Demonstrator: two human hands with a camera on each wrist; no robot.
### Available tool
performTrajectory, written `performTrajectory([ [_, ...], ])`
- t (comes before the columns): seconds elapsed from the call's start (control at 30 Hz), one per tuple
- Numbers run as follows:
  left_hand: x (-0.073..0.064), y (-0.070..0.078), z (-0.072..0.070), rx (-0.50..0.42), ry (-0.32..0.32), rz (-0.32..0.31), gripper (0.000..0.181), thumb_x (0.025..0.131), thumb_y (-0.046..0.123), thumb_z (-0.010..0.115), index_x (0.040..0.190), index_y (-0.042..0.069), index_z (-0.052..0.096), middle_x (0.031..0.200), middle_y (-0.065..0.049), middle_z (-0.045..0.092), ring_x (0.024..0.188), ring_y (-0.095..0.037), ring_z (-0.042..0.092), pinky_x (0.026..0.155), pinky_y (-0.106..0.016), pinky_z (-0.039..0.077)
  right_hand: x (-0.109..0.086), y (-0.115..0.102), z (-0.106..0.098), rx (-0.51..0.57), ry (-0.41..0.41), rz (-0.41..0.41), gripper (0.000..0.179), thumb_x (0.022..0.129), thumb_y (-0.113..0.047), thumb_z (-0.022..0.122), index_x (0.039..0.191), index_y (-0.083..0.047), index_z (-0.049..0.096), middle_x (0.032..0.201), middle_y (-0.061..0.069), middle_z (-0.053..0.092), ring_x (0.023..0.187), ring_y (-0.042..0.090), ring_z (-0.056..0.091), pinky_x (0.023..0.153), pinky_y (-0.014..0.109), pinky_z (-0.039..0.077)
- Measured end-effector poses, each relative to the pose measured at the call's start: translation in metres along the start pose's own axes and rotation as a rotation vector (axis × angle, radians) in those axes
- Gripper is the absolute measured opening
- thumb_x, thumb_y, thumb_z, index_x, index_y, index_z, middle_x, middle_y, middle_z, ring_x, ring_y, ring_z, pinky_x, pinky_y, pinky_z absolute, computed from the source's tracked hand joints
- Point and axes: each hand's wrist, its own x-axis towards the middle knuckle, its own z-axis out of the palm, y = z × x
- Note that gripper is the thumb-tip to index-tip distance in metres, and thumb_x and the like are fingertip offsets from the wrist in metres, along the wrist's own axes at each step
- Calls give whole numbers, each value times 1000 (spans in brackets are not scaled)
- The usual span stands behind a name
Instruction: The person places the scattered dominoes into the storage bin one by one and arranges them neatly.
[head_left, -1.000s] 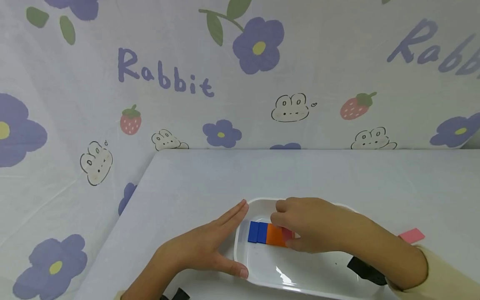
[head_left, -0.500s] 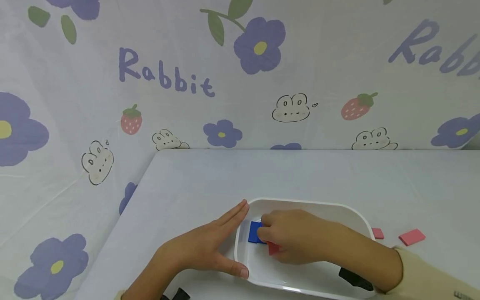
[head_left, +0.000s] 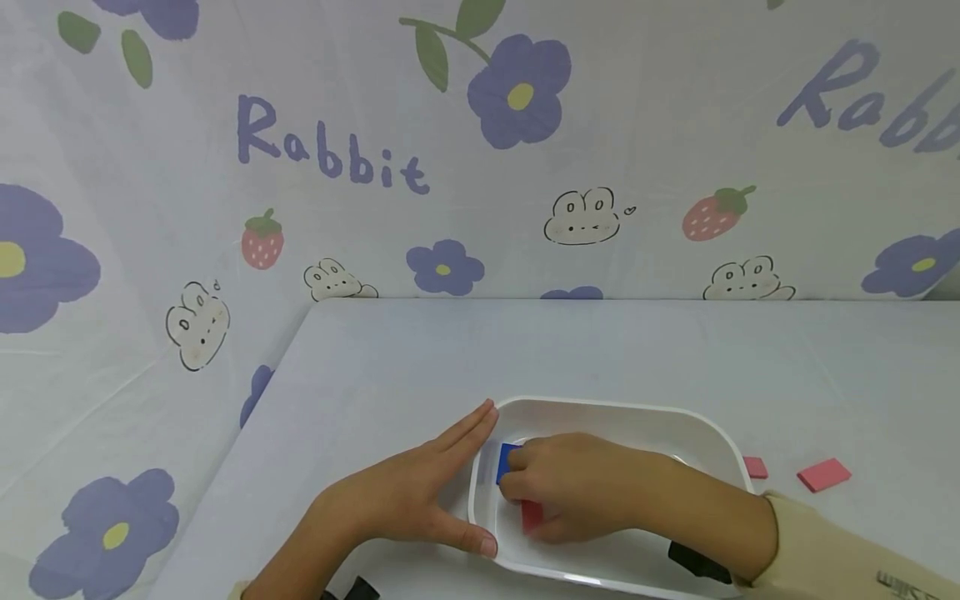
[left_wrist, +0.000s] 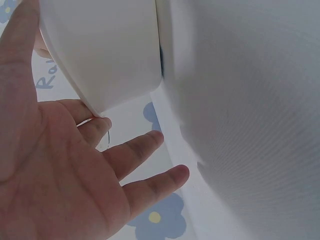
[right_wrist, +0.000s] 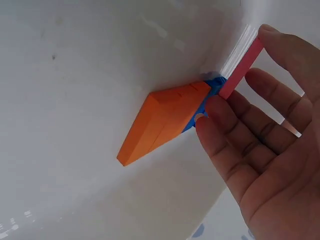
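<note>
My right hand (head_left: pixel 581 487) is inside a white rectangular tray (head_left: pixel 637 410), pinching a thin pink tile (right_wrist: pixel 242 67) between thumb and fingers. In the head view, this tile stands partly covered by the hand. Below the fingertips, orange tiles (right_wrist: pixel 162 117) lie side by side on the tray floor, next to blue tiles (right_wrist: pixel 216 84) at the tray's left end. Only one blue tile (head_left: pixel 506 462) shows in the head view; the orange ones are hidden there. My left hand (head_left: pixel 408 496) touches the tray's left end, fingers and thumb spread along its rim.
Outside the tray's right end, a small pink tile (head_left: pixel 757 467) and a larger pink tile (head_left: pixel 824 475) lie on the white table (head_left: pixel 600 350). A patterned cloth (head_left: pixel 630 125) hangs behind the table. A black device (head_left: pixel 697 562) sits under my right wrist.
My right hand has moved left and nearer the body with the pink tile, from over the orange tiles toward the blue ones. The left hand stays put.
</note>
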Motion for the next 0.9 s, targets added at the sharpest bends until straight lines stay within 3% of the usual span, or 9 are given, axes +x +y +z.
performTrajectory([
  [0.27,-1,0,1,1,4,24,122,74,73,73,161,34,-2,162,26,-11,149,-4,5,119,-42,23,4,-2,5,3,-2,-67,18,81,-21,80,83,-22,62,78,-16,47,72,1,44,63,12,38],
  [0.5,-1,0,1,10,5,31,122,74,72,73,162,31,-2,164,23,-10,149,-5,5,119,-41,24,8,-4,9,-97,16,-115,21,80,-26,81,83,-22,61,77,-14,45,69,2,43,59,14,37],
  [0.9,0,0,0,-6,-2,36,121,75,71,73,161,32,-3,164,22,-10,149,-5,5,119,-42,23,14,-7,13,-57,12,-100,23,82,-26,84,83,-22,62,80,-14,46,65,-1,42,59,10,37],
])
